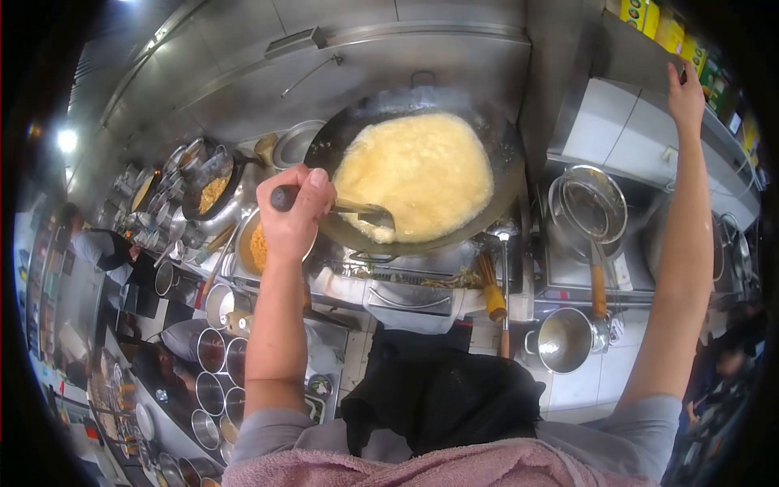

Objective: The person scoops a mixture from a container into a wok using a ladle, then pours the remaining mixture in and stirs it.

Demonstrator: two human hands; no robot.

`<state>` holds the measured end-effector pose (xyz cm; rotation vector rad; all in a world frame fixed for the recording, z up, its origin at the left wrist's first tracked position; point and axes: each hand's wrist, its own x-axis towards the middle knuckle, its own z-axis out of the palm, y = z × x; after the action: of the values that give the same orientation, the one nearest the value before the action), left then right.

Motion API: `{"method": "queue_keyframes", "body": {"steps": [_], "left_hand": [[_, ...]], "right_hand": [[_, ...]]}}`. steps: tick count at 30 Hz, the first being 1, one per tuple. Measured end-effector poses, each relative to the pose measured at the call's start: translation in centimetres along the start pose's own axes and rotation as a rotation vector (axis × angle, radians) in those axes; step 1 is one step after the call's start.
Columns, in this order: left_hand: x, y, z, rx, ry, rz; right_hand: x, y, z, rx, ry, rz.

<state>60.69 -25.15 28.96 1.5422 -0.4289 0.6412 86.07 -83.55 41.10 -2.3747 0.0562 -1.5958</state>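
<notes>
My left hand (297, 209) is closed round the dark handle of a metal spatula (369, 213). The spatula's blade touches the lower left edge of a pale yellow, bubbly mass (418, 174) that spreads over much of a large black wok (324, 150). At the upper right, my right hand (686, 96) is raised on an outstretched arm beside a shelf edge with yellow packages (669, 32). Its fingers are closed around something small and dark that I cannot make out.
Right of the wok, a strainer (594, 203) rests over a pot. A steel pot (564, 341) stands below it. Another wok with food (213, 195) is at the left, near several steel containers (211, 394). A person (101, 247) stands at far left.
</notes>
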Motion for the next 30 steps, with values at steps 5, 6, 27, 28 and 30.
{"method": "queue_keyframes", "body": {"steps": [5, 6, 27, 28, 30], "left_hand": [[0.9, -0.3, -0.3, 0.067, -0.014, -0.062], [1.1, -0.6, -0.5, 0.104, -0.014, -0.115], [1.8, -4.8, -0.5, 0.069, 0.018, -0.085], [1.8, -4.5, -0.5, 0.024, 0.022, -0.062], [2.1, -3.8, -0.2, 0.042, 0.004, -0.052]], "right_hand": [[0.0, -0.2, -0.2, 0.006, -0.003, -0.013], [-0.1, -0.2, -0.2, 0.007, -0.001, -0.014], [-0.4, -0.8, -0.5, 0.005, 0.025, 0.023], [-0.4, -0.7, -0.4, 0.004, 0.044, 0.004], [-0.4, -0.4, -0.3, 0.001, 0.059, -0.013]]}}
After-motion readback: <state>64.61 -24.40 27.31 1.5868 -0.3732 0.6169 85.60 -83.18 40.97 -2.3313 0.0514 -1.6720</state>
